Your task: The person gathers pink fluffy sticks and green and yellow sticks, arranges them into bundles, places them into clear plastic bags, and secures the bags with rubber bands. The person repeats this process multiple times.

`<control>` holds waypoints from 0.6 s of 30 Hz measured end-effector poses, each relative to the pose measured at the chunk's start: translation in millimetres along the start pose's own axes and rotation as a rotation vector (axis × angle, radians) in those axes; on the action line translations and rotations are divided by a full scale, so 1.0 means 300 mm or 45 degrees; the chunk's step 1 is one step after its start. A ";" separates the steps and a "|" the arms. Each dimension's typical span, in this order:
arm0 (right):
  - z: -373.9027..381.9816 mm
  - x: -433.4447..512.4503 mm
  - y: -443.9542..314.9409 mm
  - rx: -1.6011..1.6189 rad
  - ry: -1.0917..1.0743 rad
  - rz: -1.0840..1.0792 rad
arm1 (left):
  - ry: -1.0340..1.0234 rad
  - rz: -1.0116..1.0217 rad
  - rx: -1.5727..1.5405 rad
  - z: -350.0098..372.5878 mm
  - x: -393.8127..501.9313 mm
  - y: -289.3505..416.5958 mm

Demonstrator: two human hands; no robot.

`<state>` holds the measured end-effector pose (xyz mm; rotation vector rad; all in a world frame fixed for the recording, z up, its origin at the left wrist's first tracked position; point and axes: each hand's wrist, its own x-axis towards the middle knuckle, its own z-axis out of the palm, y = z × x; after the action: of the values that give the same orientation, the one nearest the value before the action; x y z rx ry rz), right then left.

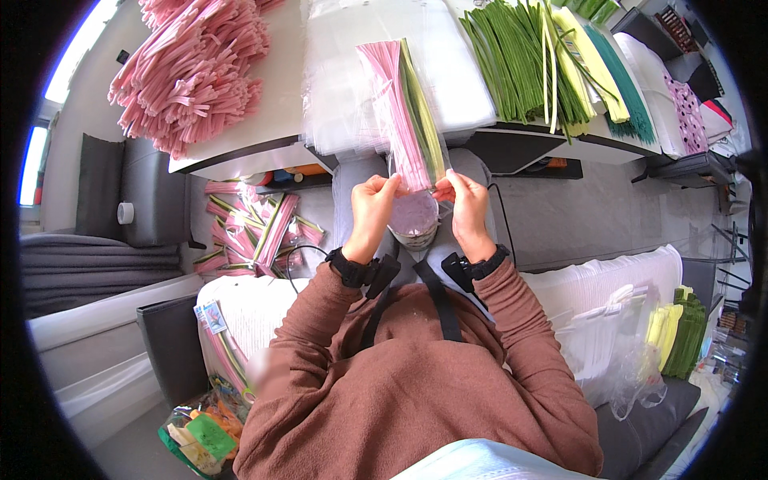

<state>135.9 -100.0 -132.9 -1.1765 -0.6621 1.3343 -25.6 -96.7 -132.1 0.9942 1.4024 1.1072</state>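
Between my two hands is a clear plastic bag of pink, dark green and yellow-green chenille stems (410, 120). My left hand (373, 207) pinches its lower left corner, and my right hand (465, 207) pinches the lower right corner. The bag's far end lies over a stack of clear plastic bags (453, 72) on the white table. Below the held bag, a round container with a pale purple top (415, 219) stands between my legs. A big pile of pink chenille stems (198, 78) lies on the table's left, green stems (504, 66) on its right.
Yellow stems (594, 66) and teal stems (621, 90) lie at the table's right end. Filled bags of stems (258, 228) are heaped on the floor at left. A black cable (507, 222) hangs right of my leg. More green stems (687, 336) rest on the sofa at right.
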 end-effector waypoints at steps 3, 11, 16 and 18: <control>0.007 0.003 0.004 -0.059 0.044 -0.016 | 0.077 -0.043 -0.026 0.018 0.000 0.007; 0.024 -0.023 -0.005 -0.265 0.039 -0.071 | -0.028 -0.170 -0.355 0.092 0.037 0.066; 0.047 0.012 -0.004 -0.415 0.095 -0.104 | -0.023 -0.173 -0.474 0.088 0.039 0.057; 0.057 0.047 -0.007 -0.352 -0.055 -0.098 | -0.066 -0.173 -0.486 0.085 0.031 0.048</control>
<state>123.9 -81.8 -128.9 -1.3304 -0.9363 1.2326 -1.1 -81.8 -120.8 0.6392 1.1429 1.1828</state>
